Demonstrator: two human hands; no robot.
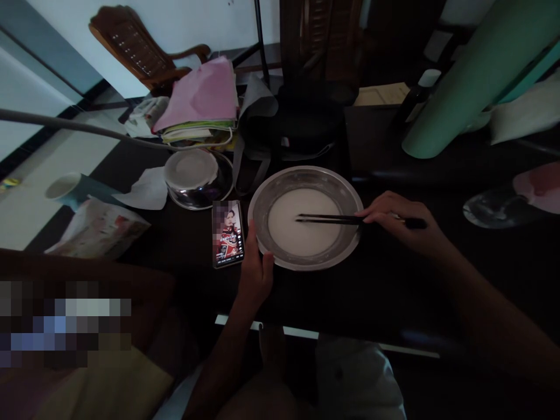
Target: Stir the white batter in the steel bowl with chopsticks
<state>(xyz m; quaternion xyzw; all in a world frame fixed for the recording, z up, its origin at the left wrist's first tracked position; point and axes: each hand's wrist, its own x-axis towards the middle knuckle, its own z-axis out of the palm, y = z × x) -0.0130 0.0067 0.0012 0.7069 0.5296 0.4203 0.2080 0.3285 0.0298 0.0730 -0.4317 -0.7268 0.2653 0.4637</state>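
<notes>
The black chopsticks (328,219) lie with their long axis running side to side, nearly level, tips pointing left over the middle of the metal bowl (306,178) and thick ends to the right. The right hand (400,217) is closed around them near the bowl's right rim. The tips seem to dip into the white liquid (289,239), though the dim light makes that hard to judge. The left hand (257,271) is clamped on the bowl's left rim, well apart from the right. The bowl sits upright on the dark worktop (350,297). Just left lies a phone (227,233), its long axis pointing away from the person; its lit screen carries lettering too small to read. Beyond it is an upturned metal bowl (192,169). Farther right, a white-capped bottle (415,99) has a pale, unreadable label, beside a green cylinder (459,93).
</notes>
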